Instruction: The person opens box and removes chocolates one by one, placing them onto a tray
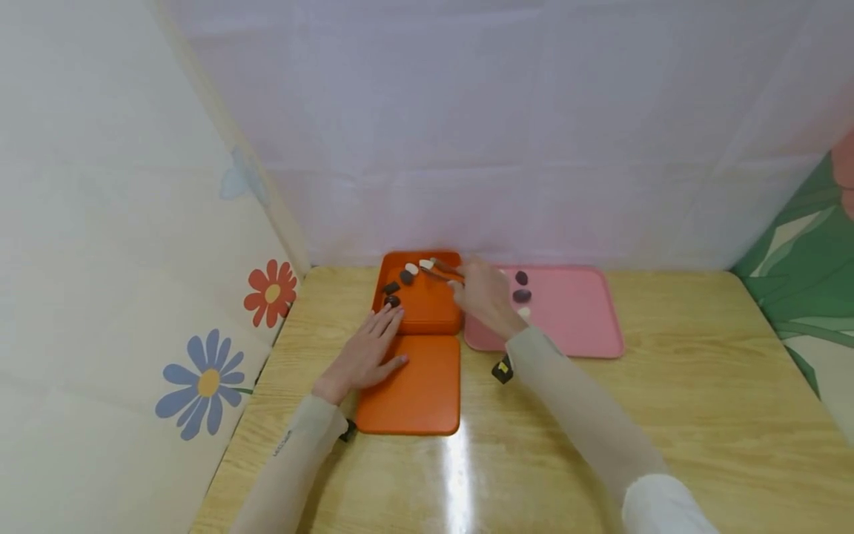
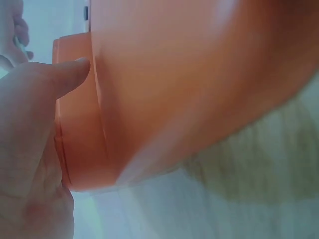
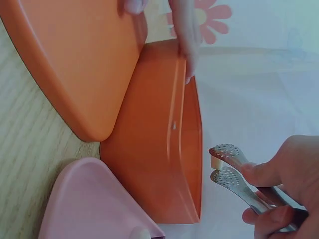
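My right hand [image 1: 485, 293] grips metal tongs [image 3: 239, 184] whose perforated tips pinch a small white piece [image 3: 216, 163]. In the head view the tongs reach over the far part of an orange box [image 1: 434, 311]. My left hand [image 1: 365, 352] lies with fingers straight over the box's near left rim, its thumb over the orange lid [image 1: 420, 393] lying in front. Inside the box, along its left and far sides, are another white piece [image 1: 411, 268], a dark grey piece [image 1: 407, 277], a black piece [image 1: 391, 287] and a dark round piece [image 1: 392, 301] beside the left fingertips.
A pink tray [image 1: 577, 319] stands right of the box, partly behind my right hand and wrist. On its left side lie two dark pieces [image 1: 523, 295] and a white piece [image 1: 524, 313]. The wooden table [image 1: 680, 378] meets a pale cloth wall behind and a flower-printed sheet at left.
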`<state>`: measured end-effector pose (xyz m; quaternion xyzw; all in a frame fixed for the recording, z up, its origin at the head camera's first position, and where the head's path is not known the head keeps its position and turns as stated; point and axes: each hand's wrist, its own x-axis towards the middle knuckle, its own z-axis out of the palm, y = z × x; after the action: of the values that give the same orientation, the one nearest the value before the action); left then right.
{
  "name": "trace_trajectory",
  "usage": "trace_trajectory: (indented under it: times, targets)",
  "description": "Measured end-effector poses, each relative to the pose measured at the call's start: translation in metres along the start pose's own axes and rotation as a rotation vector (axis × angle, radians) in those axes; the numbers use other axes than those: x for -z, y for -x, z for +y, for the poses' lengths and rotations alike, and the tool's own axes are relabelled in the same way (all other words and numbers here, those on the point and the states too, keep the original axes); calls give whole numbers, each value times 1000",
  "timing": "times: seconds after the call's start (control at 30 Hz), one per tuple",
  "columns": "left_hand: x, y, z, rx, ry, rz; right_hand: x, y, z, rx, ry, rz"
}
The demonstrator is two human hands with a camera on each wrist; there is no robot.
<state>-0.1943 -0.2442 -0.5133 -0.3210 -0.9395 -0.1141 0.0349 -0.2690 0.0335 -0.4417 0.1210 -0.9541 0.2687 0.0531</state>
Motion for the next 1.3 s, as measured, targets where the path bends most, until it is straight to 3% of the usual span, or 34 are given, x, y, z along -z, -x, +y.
trace_trajectory:
  times: [0.13, 0.43, 0.77, 1.1, 1.3]
  targets:
    - [1, 0, 0, 3, 3, -6, 4, 8, 3, 31, -47, 38]
    - [1, -1, 2, 34, -2, -66, 12, 26, 12, 17, -94, 57]
    - [-1, -2, 3, 35, 23, -64, 20, 46, 25, 1, -49, 95]
    - [-1, 0, 5, 47, 15, -66, 28, 65, 47, -61, -112, 105]
    - [-2, -1, 5, 38, 0, -50, 29, 78, 60, -45, -112, 134]
